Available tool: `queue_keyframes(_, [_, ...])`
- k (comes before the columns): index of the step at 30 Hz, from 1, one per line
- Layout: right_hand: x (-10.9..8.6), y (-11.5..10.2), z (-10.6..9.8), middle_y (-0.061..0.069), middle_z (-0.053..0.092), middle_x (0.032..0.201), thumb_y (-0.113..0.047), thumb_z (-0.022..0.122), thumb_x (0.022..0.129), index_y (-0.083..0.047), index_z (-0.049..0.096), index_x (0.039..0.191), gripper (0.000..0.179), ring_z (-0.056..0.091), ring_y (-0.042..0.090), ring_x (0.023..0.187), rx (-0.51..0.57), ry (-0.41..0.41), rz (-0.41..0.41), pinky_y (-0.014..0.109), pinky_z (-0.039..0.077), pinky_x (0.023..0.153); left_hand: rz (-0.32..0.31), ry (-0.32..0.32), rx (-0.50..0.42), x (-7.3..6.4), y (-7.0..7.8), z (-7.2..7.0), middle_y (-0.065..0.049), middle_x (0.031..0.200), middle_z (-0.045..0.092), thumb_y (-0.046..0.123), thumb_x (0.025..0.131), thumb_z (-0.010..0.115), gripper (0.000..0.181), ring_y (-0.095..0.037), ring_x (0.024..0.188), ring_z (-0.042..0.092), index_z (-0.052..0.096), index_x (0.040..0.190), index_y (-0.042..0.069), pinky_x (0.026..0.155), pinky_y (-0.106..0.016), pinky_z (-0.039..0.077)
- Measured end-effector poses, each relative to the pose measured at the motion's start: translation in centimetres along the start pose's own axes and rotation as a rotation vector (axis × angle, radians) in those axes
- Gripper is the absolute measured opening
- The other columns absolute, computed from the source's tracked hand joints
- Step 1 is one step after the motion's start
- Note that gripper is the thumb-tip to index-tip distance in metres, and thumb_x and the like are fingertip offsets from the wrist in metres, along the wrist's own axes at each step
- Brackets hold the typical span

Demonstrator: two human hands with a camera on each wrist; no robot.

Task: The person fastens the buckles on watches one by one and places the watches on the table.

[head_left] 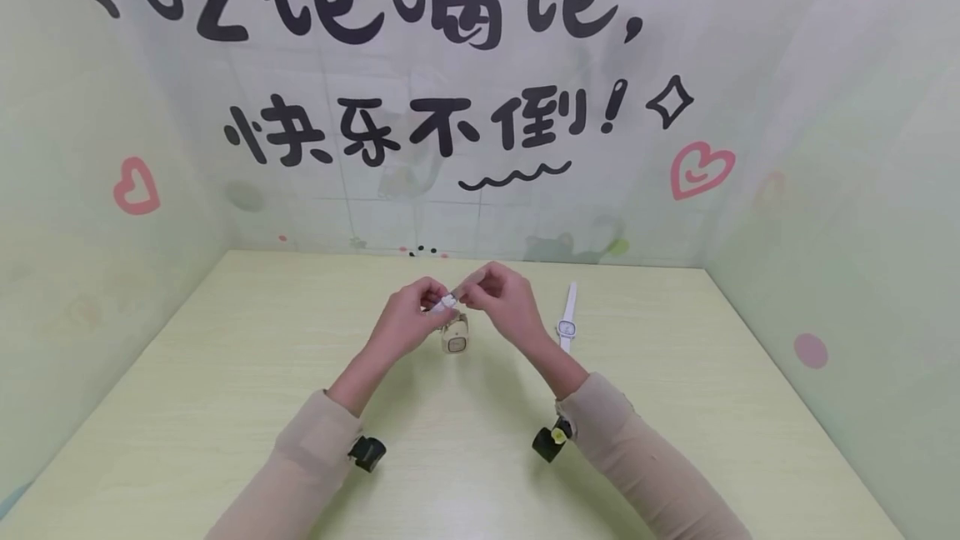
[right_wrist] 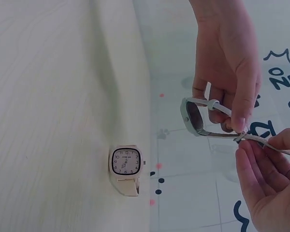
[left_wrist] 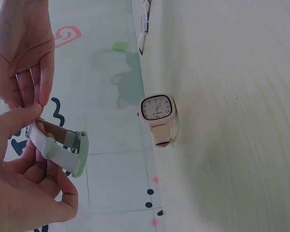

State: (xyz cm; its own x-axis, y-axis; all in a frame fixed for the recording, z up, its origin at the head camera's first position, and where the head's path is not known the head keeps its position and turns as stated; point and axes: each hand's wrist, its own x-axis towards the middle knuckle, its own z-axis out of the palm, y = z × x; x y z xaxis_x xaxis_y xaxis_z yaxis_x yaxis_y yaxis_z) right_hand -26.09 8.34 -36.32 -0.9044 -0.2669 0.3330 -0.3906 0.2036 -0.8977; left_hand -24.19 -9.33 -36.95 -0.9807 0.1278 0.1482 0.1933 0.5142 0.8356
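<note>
My left hand [head_left: 408,322] pinches a pale green wristwatch [left_wrist: 82,153] by its strap, near the buckle. The strap is bent into a loop, with the watch's case [right_wrist: 192,117] hanging to one side in the right wrist view. The fingers of my right hand [head_left: 512,303] hold the free strap end [right_wrist: 266,141] beyond the buckle. Just below both hands, a cream square-faced wristwatch [head_left: 455,340] stands on the table with its strap looped, touched by neither hand as the wrist views show it.
A white wristwatch [head_left: 567,328] lies stretched out on the table [head_left: 247,407] to the right of my right hand. Behind the table rises a printed backdrop [head_left: 420,190] with black lettering, and pale side panels stand left and right.
</note>
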Motion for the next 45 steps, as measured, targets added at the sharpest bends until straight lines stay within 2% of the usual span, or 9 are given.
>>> queue_keyframes(4, [0.1, 0.1, -0.2, 0.016, 0.073, 0.102, -0.011, 0.065, 0.096, -0.001, 0.064, 0.100, 0.010, 0.072, 0.020, 0.092, -0.006, 0.028, -0.022, 0.028, 0.062, 0.082, 0.027, 0.003, 0.008, 0.0, 0.0, -0.1, -0.011, 0.100, 0.072, 0.018, 0.092, 0.071, 0.021, -0.021, 0.092, 0.067, 0.066, 0.107, 0.004, 0.072, -0.028, 0.056])
queue_keyframes(11, [0.0, 0.1, -0.5, 0.018, 0.075, 0.106, -0.007, 0.069, 0.092, -0.003, 0.056, 0.112, 0.024, 0.073, 0.028, 0.098, 0.036, 0.061, -0.113, 0.024, 0.060, 0.087, 0.058, 0.013, 0.036, 0.0, 0.4, -0.3, -0.010, 0.102, 0.076, 0.020, 0.091, 0.073, 0.022, -0.021, 0.091, 0.070, 0.073, 0.108, 0.007, 0.079, -0.032, 0.057])
queue_keyframes(17, [0.0, 0.1, -0.6, 0.019, 0.074, 0.102, -0.005, 0.070, 0.091, -0.002, 0.059, 0.107, 0.019, 0.073, 0.028, 0.097, 0.037, 0.075, -0.202, 0.022, 0.059, 0.085, 0.045, 0.053, -0.089, -0.1, 0.6, -0.3, -0.012, 0.107, 0.075, 0.019, 0.091, 0.074, 0.025, -0.023, 0.097, 0.071, 0.069, 0.111, 0.005, 0.086, -0.033, 0.060])
queue_keyframes(22, [0.0, 0.0, -0.8, 0.016, 0.074, 0.101, -0.006, 0.071, 0.091, -0.002, 0.065, 0.105, 0.015, 0.073, 0.026, 0.095, -0.005, 0.084, -0.238, 0.023, 0.060, 0.084, 0.068, 0.064, -0.161, -0.2, 0.7, -0.6, -0.014, 0.107, 0.075, 0.017, 0.091, 0.073, 0.022, -0.020, 0.093, 0.070, 0.069, 0.109, 0.005, 0.079, -0.022, 0.058])
queue_keyframes(24, [-0.1, -0.1, -0.8, 0.015, 0.074, 0.100, -0.007, 0.071, 0.091, -0.002, 0.067, 0.104, 0.015, 0.073, 0.025, 0.093, -0.018, 0.086, -0.246, 0.023, 0.060, 0.083, 0.070, 0.063, -0.175, -0.2, 0.6, -0.6, -0.013, 0.106, 0.075, 0.017, 0.092, 0.073, 0.021, -0.017, 0.090, 0.068, 0.069, 0.109, 0.006, 0.074, -0.018, 0.055])
queue_keyframes(29, [-0.1, -0.2, -0.9, 0.015, 0.074, 0.098, -0.008, 0.072, 0.091, -0.001, 0.070, 0.103, 0.014, 0.072, 0.022, 0.088, -0.028, 0.084, -0.244, 0.020, 0.059, 0.080, 0.064, 0.068, -0.199, 0.0, 0.5, -0.6, -0.013, 0.105, 0.075, 0.016, 0.092, 0.072, 0.021, -0.011, 0.084, 0.064, 0.069, 0.110, 0.006, 0.070, -0.017, 0.052])
queue_keyframes(33, [-0.2, -0.3, -1.0, 0.017, 0.074, 0.098, -0.007, 0.072, 0.090, 0.000, 0.072, 0.101, 0.013, 0.073, 0.027, 0.089, -0.025, 0.081, -0.231, 0.021, 0.060, 0.081, 0.061, 0.069, -0.219, -0.1, 0.6, -0.6, -0.015, 0.106, 0.074, 0.015, 0.091, 0.073, 0.022, -0.011, 0.084, 0.064, 0.069, 0.110, 0.004, 0.070, -0.017, 0.051])
queue_keyframes(37, [-0.2, -0.3, -1.1, 0.020, 0.074, 0.100, -0.004, 0.072, 0.090, 0.003, 0.073, 0.102, 0.014, 0.073, 0.032, 0.092, -0.036, 0.077, -0.227, 0.026, 0.061, 0.082, 0.055, 0.064, -0.238, -0.1, 0.7, -0.7, -0.017, 0.108, 0.074, 0.015, 0.092, 0.072, 0.023, -0.011, 0.085, 0.064, 0.068, 0.112, 0.003, 0.071, -0.017, 0.051])
queue_keyframes(45, [-0.3, -0.1, -1.3, 0.015, 0.076, 0.099, -0.006, 0.073, 0.089, -0.001, 0.075, 0.100, 0.012, 0.074, 0.027, 0.090, -0.080, 0.071, -0.238, 0.031, 0.062, 0.082, 0.038, 0.060, -0.253, 0.0, 0.7, -0.7, -0.017, 0.110, 0.073, 0.015, 0.092, 0.072, 0.025, -0.011, 0.085, 0.063, 0.068, 0.114, 0.003, 0.070, -0.016, 0.050])
